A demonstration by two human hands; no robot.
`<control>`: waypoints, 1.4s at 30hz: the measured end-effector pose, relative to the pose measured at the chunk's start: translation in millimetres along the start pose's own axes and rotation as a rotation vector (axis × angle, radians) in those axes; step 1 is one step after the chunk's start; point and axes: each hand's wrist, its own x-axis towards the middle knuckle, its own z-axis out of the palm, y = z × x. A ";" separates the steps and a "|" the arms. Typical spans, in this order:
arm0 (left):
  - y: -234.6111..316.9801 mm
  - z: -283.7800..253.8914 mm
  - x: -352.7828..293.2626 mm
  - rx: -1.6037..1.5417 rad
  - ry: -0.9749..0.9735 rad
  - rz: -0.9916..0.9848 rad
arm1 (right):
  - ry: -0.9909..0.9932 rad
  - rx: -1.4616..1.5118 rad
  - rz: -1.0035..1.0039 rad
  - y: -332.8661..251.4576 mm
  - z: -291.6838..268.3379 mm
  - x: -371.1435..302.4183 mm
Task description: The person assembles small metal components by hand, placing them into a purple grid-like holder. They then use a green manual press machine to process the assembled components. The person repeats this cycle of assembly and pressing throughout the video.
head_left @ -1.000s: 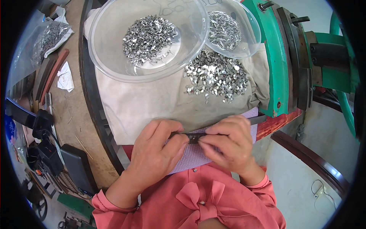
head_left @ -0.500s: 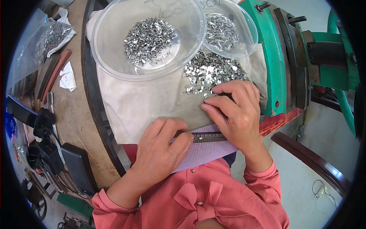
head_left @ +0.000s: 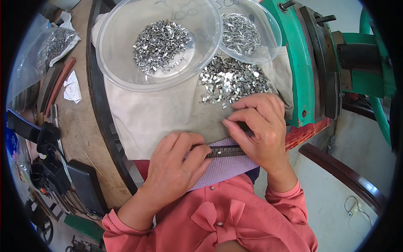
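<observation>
Dark, narrow, notched metal strip (head_left: 231, 152) bearing a silver chip (head_left: 219, 152), near side, on lilac cloth (head_left: 222, 171), left end pinched by person's left hand (head_left: 176, 161), right hand (head_left: 264, 128) half-curled beside chip pile (head_left: 236, 77), contents unclear

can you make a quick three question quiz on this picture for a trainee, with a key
1. True or false: the left hand is gripping one end of the dark bar.
2. Pick one. The loose pile of metal pieces lies directly on: a) a wooden table, b) the beige cloth, c) a purple cloth.
3. How many clear bowls are in view?

Key: 1. True. 2. b. 3. Two.
</observation>
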 end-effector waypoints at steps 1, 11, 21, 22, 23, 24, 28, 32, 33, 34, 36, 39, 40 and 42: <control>-0.1 0.3 -0.2 0.001 -0.001 0.003 | 0.008 0.017 0.003 -0.1 -0.6 -3.6; -1.8 9.7 0.2 -0.004 0.041 0.053 | -0.002 0.106 0.020 -16.7 -4.4 -50.4; 1.2 6.3 3.0 -0.026 0.001 0.013 | 0.093 -0.055 -0.023 7.0 3.1 3.7; 1.1 6.3 1.9 -0.008 -0.007 0.014 | 0.074 -0.073 -0.028 8.5 7.0 7.1; 0.8 6.5 0.6 0.010 -0.015 0.016 | 0.069 -0.071 -0.032 7.6 8.8 8.4; 0.8 6.4 -0.5 0.028 -0.022 0.018 | 0.065 -0.069 -0.036 6.5 9.7 9.6; -0.4 4.2 -2.2 0.001 -0.037 0.000 | 0.025 -0.086 0.002 3.1 5.3 11.2; -1.9 -0.5 -8.3 -0.090 -0.002 -0.070 | 0.069 0.000 0.004 -2.6 2.0 0.5; -3.1 -2.0 -9.6 -0.117 0.010 -0.095 | 0.065 0.054 0.017 -8.7 -1.7 -3.0; -4.7 -2.6 -11.0 -0.127 0.010 -0.100 | 0.063 0.107 0.029 -14.2 -4.3 -7.2; -7.4 -2.9 -13.3 -0.146 0.009 -0.110 | 0.046 0.179 0.008 -23.2 -2.3 -17.1; -5.8 -5.0 -10.7 -0.126 -0.009 -0.092 | 0.045 0.214 -0.002 -30.7 5.8 -31.9; -6.1 -4.9 -10.8 -0.122 -0.005 -0.092 | 0.044 0.217 -0.005 -30.8 8.5 -34.9; -6.5 -4.6 -11.2 -0.115 0.001 -0.090 | 0.043 0.213 -0.020 -32.3 14.3 -40.2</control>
